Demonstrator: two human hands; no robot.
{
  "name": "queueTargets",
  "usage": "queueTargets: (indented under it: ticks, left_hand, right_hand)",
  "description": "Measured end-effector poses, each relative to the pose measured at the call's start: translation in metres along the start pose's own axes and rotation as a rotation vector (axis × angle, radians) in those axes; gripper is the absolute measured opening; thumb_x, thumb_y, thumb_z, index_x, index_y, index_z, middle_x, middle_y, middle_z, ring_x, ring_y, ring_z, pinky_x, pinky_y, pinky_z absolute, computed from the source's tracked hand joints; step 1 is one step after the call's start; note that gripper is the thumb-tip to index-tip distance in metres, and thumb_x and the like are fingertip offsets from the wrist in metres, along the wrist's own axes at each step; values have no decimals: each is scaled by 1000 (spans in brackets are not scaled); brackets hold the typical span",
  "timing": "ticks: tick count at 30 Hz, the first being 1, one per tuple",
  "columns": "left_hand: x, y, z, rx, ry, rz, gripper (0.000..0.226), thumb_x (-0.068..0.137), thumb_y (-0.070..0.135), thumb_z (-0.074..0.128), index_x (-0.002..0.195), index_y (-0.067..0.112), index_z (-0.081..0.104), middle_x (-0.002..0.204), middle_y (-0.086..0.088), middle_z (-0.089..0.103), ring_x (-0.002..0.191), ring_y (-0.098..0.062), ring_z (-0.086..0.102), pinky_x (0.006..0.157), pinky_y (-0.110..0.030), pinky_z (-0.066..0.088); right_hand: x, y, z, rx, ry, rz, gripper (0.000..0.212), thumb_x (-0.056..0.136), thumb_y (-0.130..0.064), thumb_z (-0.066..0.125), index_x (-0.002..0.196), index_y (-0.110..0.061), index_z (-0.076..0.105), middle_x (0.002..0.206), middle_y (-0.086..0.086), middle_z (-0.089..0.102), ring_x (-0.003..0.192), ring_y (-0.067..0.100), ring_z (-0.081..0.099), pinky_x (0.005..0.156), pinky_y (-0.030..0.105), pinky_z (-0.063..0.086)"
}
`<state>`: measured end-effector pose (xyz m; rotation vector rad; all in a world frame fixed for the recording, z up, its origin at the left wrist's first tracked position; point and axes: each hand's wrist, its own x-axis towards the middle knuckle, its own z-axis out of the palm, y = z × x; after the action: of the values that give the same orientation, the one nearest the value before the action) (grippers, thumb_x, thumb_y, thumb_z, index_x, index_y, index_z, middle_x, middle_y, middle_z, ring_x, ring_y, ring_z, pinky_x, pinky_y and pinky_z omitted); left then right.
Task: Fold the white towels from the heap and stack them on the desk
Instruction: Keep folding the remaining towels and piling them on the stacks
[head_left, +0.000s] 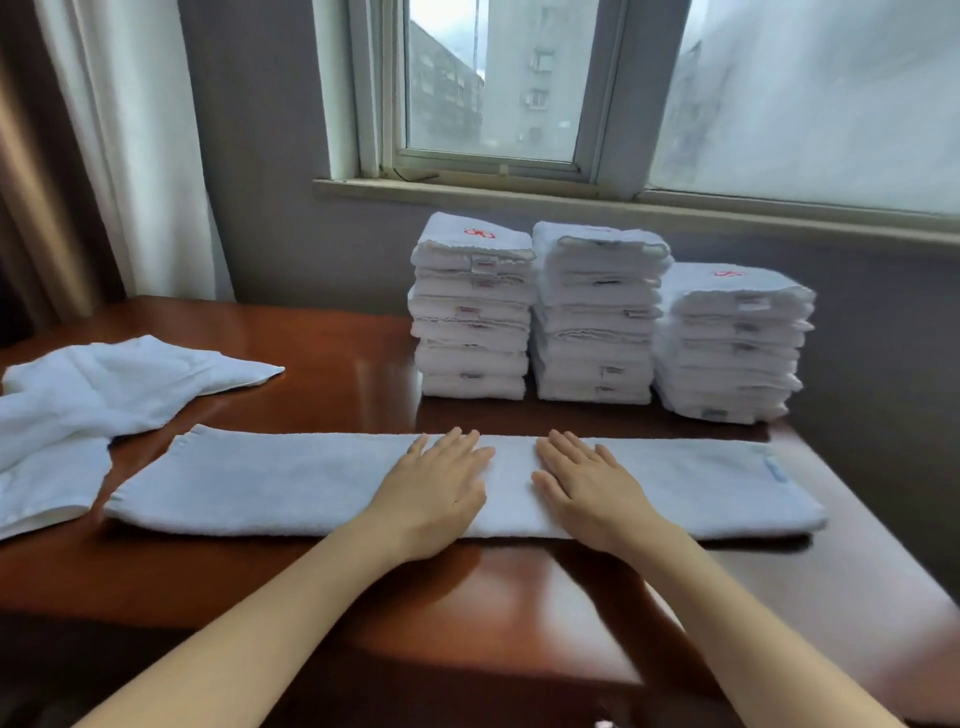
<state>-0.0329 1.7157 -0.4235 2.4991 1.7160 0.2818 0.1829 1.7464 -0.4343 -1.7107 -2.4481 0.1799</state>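
Right, the long white terry towel (291, 483), folded into a narrow strip, lies flat across the glossy reddish-brown wooden bench (337, 364), running left to right, and both grips sit on its middle. The left grip (441, 486) is palm down, fingers straight and close together, pressing the cloth. The right grip (587, 488) is just beside it in the same pose, with a narrow band of towel showing between the two. Both are fully open, flat on the fabric, clasping nothing. The bare forearms reach in from the near edge, angling towards each other. A small blue tag (776, 470) sits at the strip's right end. Behind the strip, by the wall, three stacks of folded white towels (597, 317) stand side by side, the right one lowest. Off to the left lies the loose heap of unfolded white towels (78, 400), its edge just beside the strip's left end.
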Motion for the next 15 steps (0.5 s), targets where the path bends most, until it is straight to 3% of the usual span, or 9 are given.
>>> queueTargets:
  ticks: [9,12,15]
  left_hand:
    - [72,102,30,-31,-53,167,54,104,47,29,153,28,28,164,2,14,151,-16,7,123,-38,2]
    - [88,123,35,-48,-76,203,55,103,47,32,153,27,28,164,1,14,151,-17,7,123,-39,2]
    - [95,132,43,-52,-80,228,57,102,49,32,155,30,24,165,3,11,152,-13,4,123,-39,-2]
  right_hand:
    - [-34,111,-24,3,57,233,51,103,-47,30,151,-29,32,163,-2,21,150,14,12,119,38,5]
    - [-36,133,-30,-39,76,378,54,101,-51,27,152,-31,30,163,0,20,150,17,11,118,45,6]
    - [-39,151,-35,-23,100,548,60,98,-57,28,151,-31,29,159,3,26,147,22,20,114,47,18]
